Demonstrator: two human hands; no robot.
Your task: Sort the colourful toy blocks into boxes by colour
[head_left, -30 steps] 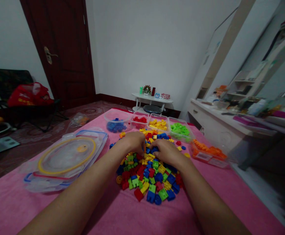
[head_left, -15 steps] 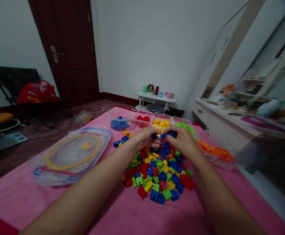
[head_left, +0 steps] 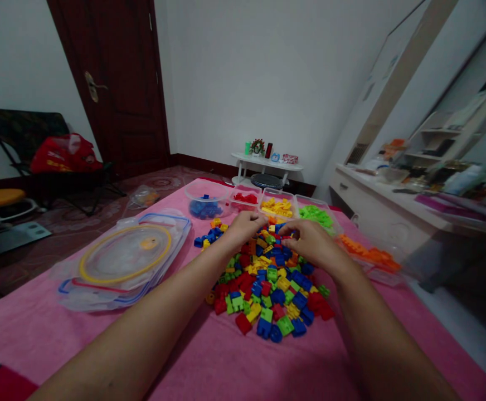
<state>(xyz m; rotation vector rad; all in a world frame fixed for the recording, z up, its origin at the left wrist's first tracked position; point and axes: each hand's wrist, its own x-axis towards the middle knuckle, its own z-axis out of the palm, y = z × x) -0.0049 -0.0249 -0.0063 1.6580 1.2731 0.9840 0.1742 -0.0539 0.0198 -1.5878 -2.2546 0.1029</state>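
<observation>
A heap of small plastic blocks (head_left: 268,287) in red, blue, yellow and green lies on the pink cloth. Both my hands rest on its far edge. My left hand (head_left: 245,226) has its fingers curled down among the blocks. My right hand (head_left: 310,242) has its fingertips pinched close together over blue and yellow pieces. What either hand holds is hidden by the fingers. Beyond the heap stands a row of clear tubs: blue blocks (head_left: 205,207), red blocks (head_left: 245,199), yellow blocks (head_left: 277,206), green blocks (head_left: 316,214). A tub of orange blocks (head_left: 368,257) sits to the right.
A stack of clear lids (head_left: 126,259) with coloured rims lies left of the heap. The pink cloth (head_left: 226,362) ends near a white dresser (head_left: 393,217) on the right. A folding chair with a red bag (head_left: 63,156) and a dark door (head_left: 121,83) stand at the back left.
Both hands moved from the heap's middle to its far edge, lifted together with blue pieces half a second ago, and now sit lower on the blocks. The camera tilted slightly.
</observation>
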